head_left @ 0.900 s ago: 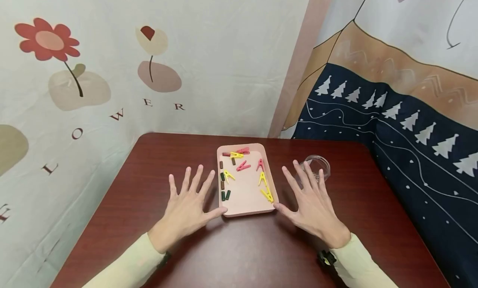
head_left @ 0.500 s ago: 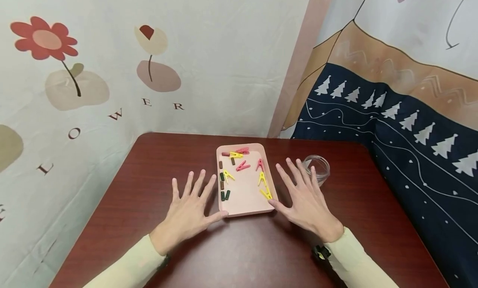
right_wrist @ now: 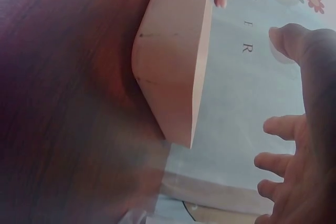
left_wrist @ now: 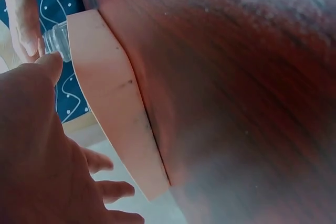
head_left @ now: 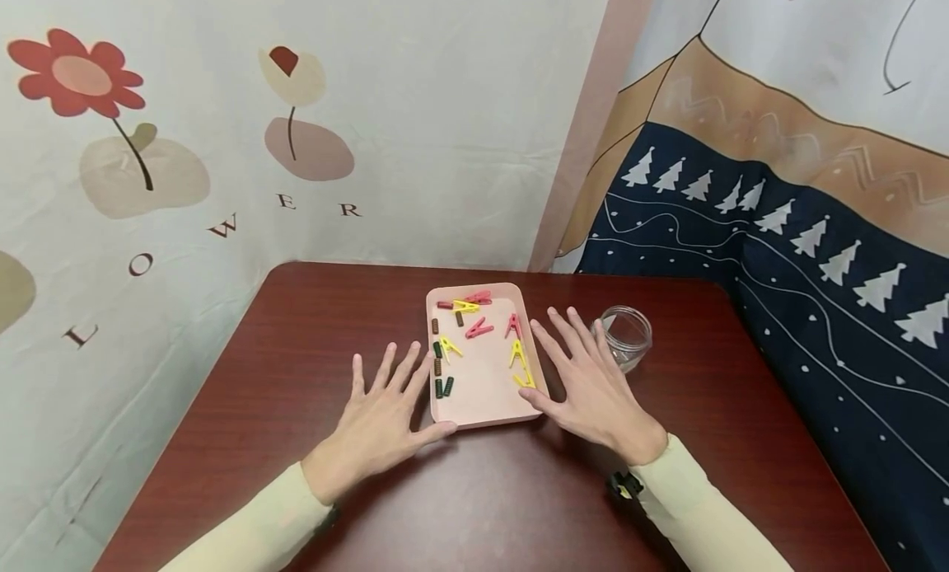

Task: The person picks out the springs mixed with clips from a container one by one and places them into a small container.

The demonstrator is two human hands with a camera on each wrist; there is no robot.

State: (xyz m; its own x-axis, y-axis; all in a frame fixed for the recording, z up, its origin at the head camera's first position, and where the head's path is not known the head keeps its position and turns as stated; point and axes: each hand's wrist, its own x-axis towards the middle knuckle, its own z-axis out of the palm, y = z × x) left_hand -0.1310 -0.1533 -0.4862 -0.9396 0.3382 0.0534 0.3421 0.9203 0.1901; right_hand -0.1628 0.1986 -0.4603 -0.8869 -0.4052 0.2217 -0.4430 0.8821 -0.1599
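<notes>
A shallow pink tray [head_left: 485,399] lies on the table with small pink clothespins [head_left: 479,328] and yellow clothespins [head_left: 450,347] in it. Several small dark ribbed cylinders [head_left: 438,388], green and brown, lie mostly along its left side; their kind is unclear. My left hand [head_left: 378,428] is spread at the tray's lower left, thumb over the near corner. My right hand [head_left: 596,399] is spread at the right side, its thumb over the right rim near a yellow clothespin [head_left: 525,378]. Neither hand holds anything. Both wrist views show the tray's outer wall [left_wrist: 107,87] beside straight fingers.
A clear glass jar [head_left: 628,341] stands right of the tray, just beyond my right hand's fingers. The dark red-brown table [head_left: 296,325] ends at a printed cloth [head_left: 445,143] behind and a navy tree-patterned cloth [head_left: 808,308] on the right.
My right hand has moved left, its thumb now over the tray's right edge, and more of the jar shows. My left hand has shifted slightly right. The tray and its contents stay put.
</notes>
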